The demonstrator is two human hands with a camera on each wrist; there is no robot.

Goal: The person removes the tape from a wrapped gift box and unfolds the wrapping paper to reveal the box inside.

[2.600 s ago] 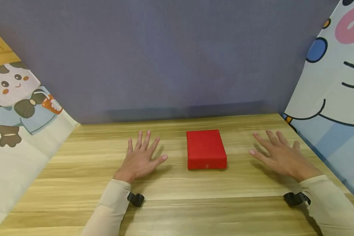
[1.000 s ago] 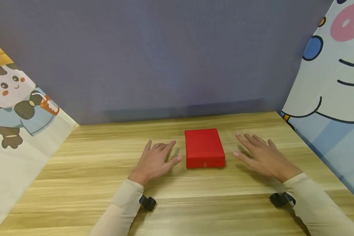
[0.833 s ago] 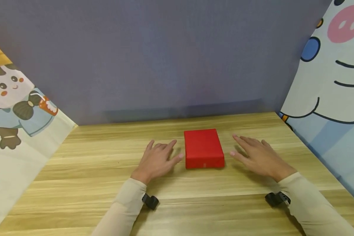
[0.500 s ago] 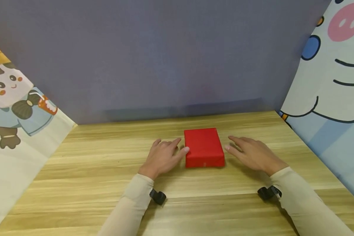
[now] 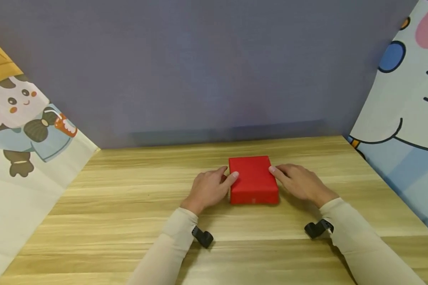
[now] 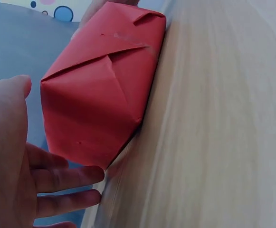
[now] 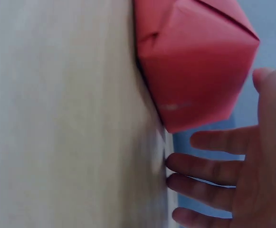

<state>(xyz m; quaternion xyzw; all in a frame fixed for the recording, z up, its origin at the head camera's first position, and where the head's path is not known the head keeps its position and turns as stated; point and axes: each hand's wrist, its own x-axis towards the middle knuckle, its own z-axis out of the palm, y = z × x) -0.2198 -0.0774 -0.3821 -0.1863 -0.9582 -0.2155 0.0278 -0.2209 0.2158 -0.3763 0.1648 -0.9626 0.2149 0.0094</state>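
A flat box wrapped in red paper [image 5: 253,176] lies on the wooden table between my two hands. My left hand [image 5: 207,190] is at its left side, thumb tip overlapping the top edge in the head view. At the opposite side is my right hand [image 5: 304,185], its thumb right at the upper right edge. In the left wrist view, the left fingers [image 6: 66,179] are extended beside the box's folded side, low near the tabletop. The right wrist view shows the right fingers [image 7: 206,167] spread apart, with a gap between them and the red paper.
The light wooden table [image 5: 128,221] ends at a grey-blue upright panel [image 5: 199,71] at the back. Cartoon-printed sheets hang at the left [image 5: 39,130] and at the right [image 5: 406,103]. A black wrist strap device [image 5: 203,237] sits on each sleeve.
Both hands have come inward from wide apart to the two sides of the red box, and their spread fingers have drawn closer together. The box stays in its place on the table.
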